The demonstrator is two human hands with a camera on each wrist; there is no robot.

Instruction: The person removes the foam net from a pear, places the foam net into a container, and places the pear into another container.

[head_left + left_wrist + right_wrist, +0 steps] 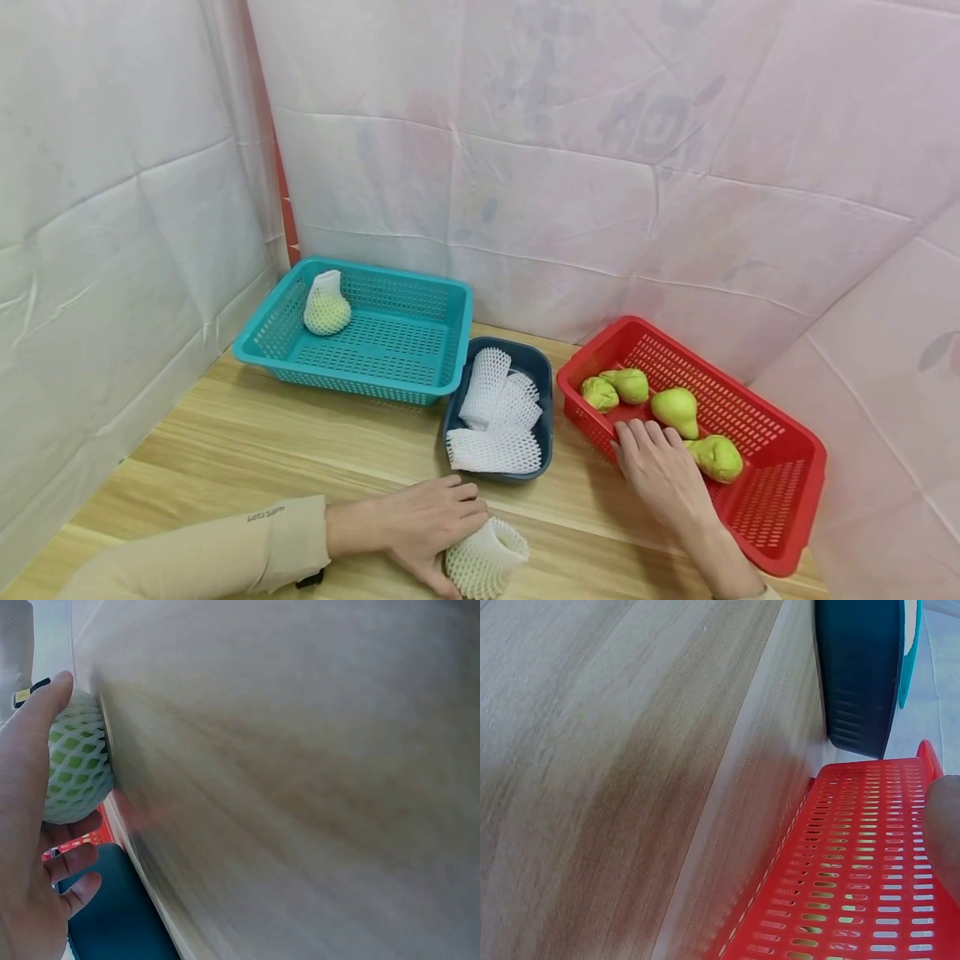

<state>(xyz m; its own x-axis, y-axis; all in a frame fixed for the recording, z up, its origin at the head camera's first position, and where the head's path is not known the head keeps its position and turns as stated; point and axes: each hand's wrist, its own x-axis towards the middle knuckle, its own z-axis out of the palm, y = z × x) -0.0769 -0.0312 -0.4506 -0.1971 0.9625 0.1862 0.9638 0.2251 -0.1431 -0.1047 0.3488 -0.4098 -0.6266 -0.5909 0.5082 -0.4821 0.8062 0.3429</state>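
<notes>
At the front of the table my left hand [431,525] holds a pear in a white foam net [483,562]. The net's open end faces up and to the right in the head view. In the left wrist view, green shows through the mesh of the netted pear [77,761], with thumb and index finger around it. My right hand [663,471] grips the near rim of the red basket [795,500], fingers over the edge and thumb [943,825] on the outer side. A pear [675,411] lies just beyond its fingers. Another pear [718,458] is partly hidden behind the hand.
Two more pears, one of them a wrinkled green pear [600,393], lie at the red basket's left end. A dark blue tray [546,417] holds several white foam nets [495,450]. Further left, a teal basket [397,342] contains one netted pear [327,308]. Cloth walls [525,192] stand behind.
</notes>
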